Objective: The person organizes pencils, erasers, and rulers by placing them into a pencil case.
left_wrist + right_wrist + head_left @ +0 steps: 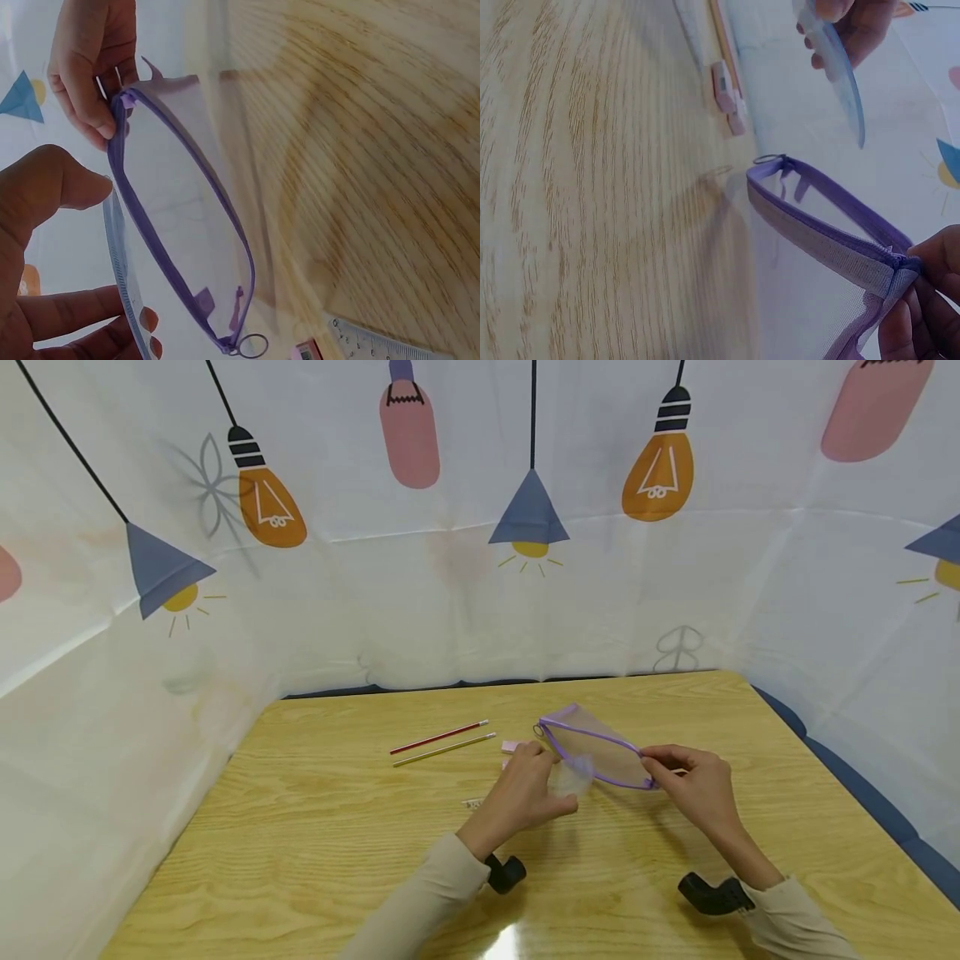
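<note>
Two hands point(693, 785), two pencils point(438, 737), two pink blocks point(722, 86) — plus one pouch point(825, 241), one ruler point(375, 345), one protractor point(845, 86).

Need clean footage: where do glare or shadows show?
Head view: a white glare patch on the table, near the bottom edge; right wrist view: soft shadows of the pouch and its ring on the table; left wrist view: dimmer than the head view, no bright glare.
</note>
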A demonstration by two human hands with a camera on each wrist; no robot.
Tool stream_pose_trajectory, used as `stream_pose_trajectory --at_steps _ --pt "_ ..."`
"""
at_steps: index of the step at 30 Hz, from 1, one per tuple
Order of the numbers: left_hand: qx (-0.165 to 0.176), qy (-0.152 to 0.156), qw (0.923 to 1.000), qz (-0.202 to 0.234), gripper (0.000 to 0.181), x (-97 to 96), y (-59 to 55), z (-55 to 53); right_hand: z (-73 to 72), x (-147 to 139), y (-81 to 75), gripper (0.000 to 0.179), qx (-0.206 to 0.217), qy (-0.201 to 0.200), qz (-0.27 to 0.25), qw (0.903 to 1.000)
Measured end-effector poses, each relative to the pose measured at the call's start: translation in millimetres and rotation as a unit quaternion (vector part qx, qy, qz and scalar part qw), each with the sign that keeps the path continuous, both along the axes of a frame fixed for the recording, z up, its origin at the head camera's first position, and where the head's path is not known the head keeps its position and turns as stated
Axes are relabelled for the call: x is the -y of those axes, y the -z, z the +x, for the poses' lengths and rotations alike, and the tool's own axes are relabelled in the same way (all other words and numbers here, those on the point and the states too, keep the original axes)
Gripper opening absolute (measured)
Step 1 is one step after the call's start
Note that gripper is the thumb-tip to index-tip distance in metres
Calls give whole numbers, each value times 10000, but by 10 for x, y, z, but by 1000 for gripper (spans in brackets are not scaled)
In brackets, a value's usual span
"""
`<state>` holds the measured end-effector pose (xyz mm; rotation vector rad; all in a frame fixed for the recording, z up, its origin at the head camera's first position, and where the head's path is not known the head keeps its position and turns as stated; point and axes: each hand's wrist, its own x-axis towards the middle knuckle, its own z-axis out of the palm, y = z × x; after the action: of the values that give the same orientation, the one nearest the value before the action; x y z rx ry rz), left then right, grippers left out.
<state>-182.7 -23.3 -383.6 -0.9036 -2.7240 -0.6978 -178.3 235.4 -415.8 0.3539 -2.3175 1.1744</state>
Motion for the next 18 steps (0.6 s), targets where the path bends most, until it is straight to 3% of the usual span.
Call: stream_pose_trajectory --at_steps 8,18 --pt "-166 8 9998 95 39 -64 48 -105 -1 8 7 10 22 36 -20 10000" --pt "-90 -205 9997 -106 36 -211 63 -171 12 30 -8 10 80 73 -13 9999"
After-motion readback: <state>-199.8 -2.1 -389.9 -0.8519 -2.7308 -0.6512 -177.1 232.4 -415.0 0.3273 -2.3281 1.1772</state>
